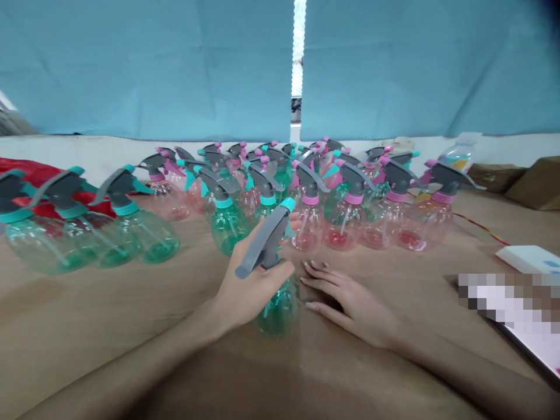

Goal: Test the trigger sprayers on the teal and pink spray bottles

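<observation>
My left hand (249, 280) is wrapped round the neck of a green spray bottle (280, 309) with a grey trigger head and a teal nozzle. The bottle is in front of me, its head tilted, and the fingers on its far side are partly hidden. My right hand (350, 297) lies open on the table just right of that bottle, fingers stretched out and holding nothing. Beyond the hands stand a green spray bottle (228, 224) and a pink spray bottle (308, 224), the front ones of a dense group.
At the left stand several clear green spray bottles (160, 236) before a red cloth (30, 172). To the right are a white box (531, 259), a blurred-out flat device (516, 315), a thin cable (481, 226) and a brown carton (536, 184). A blue curtain (175, 70) hangs behind the table.
</observation>
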Demonstrator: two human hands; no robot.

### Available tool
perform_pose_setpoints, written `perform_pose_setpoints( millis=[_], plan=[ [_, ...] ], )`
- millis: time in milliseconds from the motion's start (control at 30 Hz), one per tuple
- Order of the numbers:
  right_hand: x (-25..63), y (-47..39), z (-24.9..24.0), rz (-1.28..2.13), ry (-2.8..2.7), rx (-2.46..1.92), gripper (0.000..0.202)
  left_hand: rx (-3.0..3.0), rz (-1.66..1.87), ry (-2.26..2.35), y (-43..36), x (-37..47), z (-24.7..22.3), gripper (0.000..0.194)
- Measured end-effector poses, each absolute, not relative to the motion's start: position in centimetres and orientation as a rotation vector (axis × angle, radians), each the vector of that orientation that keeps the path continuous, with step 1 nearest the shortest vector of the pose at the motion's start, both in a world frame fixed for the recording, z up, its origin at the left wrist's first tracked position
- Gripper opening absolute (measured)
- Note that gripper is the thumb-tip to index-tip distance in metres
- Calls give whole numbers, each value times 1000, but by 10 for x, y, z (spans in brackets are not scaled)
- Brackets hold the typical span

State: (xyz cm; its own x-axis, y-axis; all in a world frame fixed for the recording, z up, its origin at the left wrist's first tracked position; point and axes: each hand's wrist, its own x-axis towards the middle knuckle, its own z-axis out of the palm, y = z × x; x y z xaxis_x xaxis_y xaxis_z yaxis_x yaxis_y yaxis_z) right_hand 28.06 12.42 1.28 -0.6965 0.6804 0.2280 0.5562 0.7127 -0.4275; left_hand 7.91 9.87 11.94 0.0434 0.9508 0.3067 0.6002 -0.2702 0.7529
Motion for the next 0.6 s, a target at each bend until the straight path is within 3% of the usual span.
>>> perform_pose_setpoints(
  millis=[600],
  plan=[
    [281, 125, 12, 468, -2561, -958, 50, 1809, 1189, 1316, 101, 80, 109, 54]
  ],
)
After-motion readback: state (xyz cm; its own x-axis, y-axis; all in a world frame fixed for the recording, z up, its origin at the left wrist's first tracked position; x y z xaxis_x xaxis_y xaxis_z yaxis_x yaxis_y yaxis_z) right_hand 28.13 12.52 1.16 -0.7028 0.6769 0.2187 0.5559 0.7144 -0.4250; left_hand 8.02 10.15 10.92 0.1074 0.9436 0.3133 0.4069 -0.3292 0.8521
